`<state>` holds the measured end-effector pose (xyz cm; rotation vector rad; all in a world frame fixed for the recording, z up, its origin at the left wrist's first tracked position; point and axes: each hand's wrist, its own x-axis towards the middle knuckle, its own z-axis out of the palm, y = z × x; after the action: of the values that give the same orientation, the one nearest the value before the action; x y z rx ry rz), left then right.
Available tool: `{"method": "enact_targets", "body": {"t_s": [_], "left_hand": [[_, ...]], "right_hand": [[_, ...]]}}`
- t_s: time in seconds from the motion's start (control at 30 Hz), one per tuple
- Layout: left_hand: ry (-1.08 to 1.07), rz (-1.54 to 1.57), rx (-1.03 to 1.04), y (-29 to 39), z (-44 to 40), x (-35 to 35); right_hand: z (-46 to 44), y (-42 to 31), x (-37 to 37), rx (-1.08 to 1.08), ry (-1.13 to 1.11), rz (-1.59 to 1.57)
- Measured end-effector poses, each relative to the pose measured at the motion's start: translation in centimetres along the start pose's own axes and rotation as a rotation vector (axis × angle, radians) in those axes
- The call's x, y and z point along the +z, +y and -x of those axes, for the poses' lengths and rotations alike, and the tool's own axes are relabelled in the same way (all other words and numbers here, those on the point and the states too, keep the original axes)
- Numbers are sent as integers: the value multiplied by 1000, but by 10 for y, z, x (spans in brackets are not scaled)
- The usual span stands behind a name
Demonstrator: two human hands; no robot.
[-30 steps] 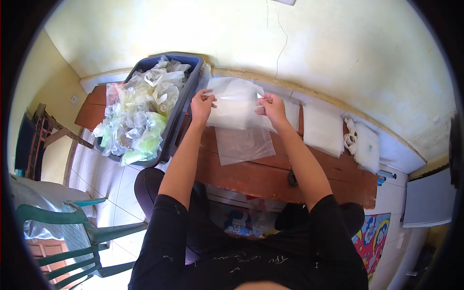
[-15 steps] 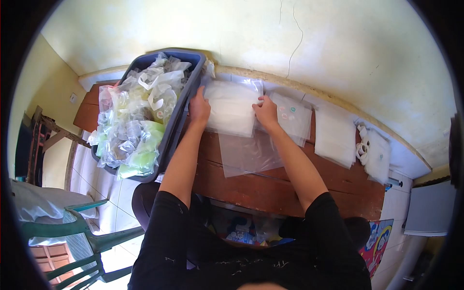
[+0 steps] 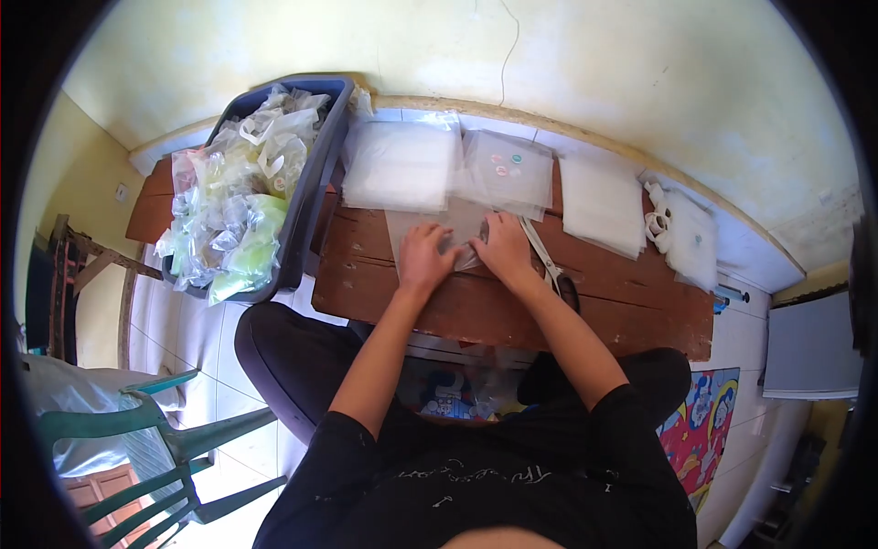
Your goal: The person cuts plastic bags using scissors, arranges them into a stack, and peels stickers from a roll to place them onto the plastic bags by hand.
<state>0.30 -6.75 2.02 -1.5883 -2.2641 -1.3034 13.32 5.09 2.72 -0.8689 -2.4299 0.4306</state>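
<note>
My left hand (image 3: 427,259) and my right hand (image 3: 505,249) are close together over a clear plastic bag (image 3: 399,229) lying on the brown wooden table. Thumbs point towards each other, and the film puckers between them; both hands are closed on it. Just right of my right hand lie scissors (image 3: 546,256) with dark handles, partly hidden by my forearm. Beyond my hands is a neat stack of clear bags (image 3: 402,163). Beside that stack are more clear bags (image 3: 512,188) with small red and green printed marks.
A dark grey tub (image 3: 311,197) heaped with crumpled plastic stands at the left. Along the right of the table (image 3: 439,316) lie another bag stack (image 3: 601,201), white rolled pieces (image 3: 657,224) and further bags (image 3: 692,233). A green chair (image 3: 165,430) is at lower left.
Both hands have left the bag stack and come nearer to me, onto the clear bag in front. The stack now lies flat, and the scissors have come into sight.
</note>
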Motion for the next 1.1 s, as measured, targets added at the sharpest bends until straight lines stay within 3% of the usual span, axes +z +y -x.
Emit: {"method": "enact_targets", "body": {"t_s": [0.07, 0.2, 0.3, 0.37, 0.47, 0.6, 0.67, 0.7, 0.77, 0.9, 0.97, 1.0, 1.07, 1.1], "left_hand": [[16, -133, 70, 19, 17, 0], [-57, -92, 60, 17, 38, 6], [-87, -80, 80, 17, 41, 3], [-114, -63, 67, 19, 43, -1], [-58, 3, 95, 30, 42, -4], [25, 86, 79, 55, 36, -16], [-8, 139, 112, 63, 36, -19], [-8, 143, 114, 68, 36, -21], [-129, 174, 259, 75, 36, -21], [-217, 231, 245, 86, 45, -18], [-34, 340, -28, 83, 48, -7], [-36, 345, -24, 81, 47, 0], [90, 474, -288, 79, 42, 12], [83, 479, -287, 79, 39, 16]], "right_hand": [[12, -6, -4, 56, -86, 125], [32, 0, 4, 31, 4, 140], [42, 4, -4, 76, -101, 62], [48, 3, -14, 173, -63, -184], [49, 1, -36, 319, 45, -278], [44, 12, -52, 499, -23, -322], [46, 12, -61, 784, -149, -974], [48, 12, -66, 785, -145, -971], [50, 14, -74, 775, -166, -1325], [50, 34, -92, 688, -99, -1084], [49, 39, -114, 529, -191, -1114], [49, 41, -124, 531, -185, -1110], [47, 39, -145, 477, -176, -1337], [47, 40, -155, 482, -170, -1334]]}}
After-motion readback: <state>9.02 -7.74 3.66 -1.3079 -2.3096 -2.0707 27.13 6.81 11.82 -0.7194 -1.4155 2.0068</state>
